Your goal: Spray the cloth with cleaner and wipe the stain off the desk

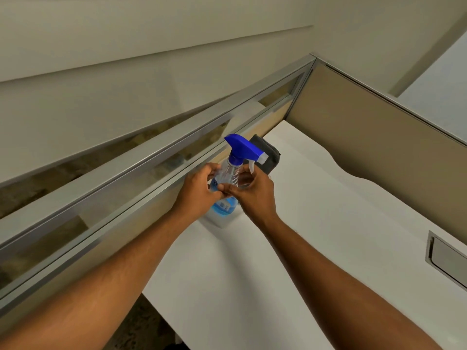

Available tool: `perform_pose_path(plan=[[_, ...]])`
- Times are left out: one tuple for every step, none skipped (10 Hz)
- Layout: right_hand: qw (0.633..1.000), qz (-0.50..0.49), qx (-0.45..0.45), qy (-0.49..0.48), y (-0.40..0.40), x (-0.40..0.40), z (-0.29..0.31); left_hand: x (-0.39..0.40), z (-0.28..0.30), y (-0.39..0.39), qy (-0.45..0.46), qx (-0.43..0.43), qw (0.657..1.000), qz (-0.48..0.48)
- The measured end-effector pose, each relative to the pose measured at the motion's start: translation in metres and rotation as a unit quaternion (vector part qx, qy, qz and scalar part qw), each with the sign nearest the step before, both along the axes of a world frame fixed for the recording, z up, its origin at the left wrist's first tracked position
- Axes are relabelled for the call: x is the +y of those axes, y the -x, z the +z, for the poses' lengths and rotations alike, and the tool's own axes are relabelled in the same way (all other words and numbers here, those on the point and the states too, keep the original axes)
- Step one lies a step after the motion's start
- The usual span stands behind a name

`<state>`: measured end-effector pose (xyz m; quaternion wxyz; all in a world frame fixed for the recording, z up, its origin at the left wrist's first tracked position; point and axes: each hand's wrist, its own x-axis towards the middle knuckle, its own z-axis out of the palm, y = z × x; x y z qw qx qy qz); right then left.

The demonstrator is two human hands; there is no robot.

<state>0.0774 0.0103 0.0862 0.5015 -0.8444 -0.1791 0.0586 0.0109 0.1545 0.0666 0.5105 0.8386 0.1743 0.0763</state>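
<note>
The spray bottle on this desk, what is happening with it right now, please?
A person holds the spray bottle with both hands: the left hand and right hand wrap its clear body, which has blue liquid at the bottom. The bottle is upright at the white desk, near the partition. The folded dark cloth lies just behind it, untouched. No stain is visible in this view.

One head-worn wide view looks forward and down, tilted, close over the tabletop (316, 223), toward the far partition (379, 137).
</note>
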Motion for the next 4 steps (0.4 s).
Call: perform_pose_path(plan=[[1.0,0.003,0.012,0.002,0.001,0.0,-0.005,0.001,-0.004,0.0,-0.002,0.009,1.0,-0.005],[1.0,0.003,0.018,0.0,0.004,-0.002,-0.009,0.0,-0.01,0.0,-0.007,0.014,1.0,-0.012],[1.0,0.012,0.019,0.006,0.005,-0.004,-0.007,-0.002,-0.008,0.002,-0.019,0.019,1.0,-0.016],[0.999,0.013,0.038,0.01,0.009,-0.012,-0.008,-0.012,-0.007,0.011,-0.035,-0.003,0.998,0.044]])
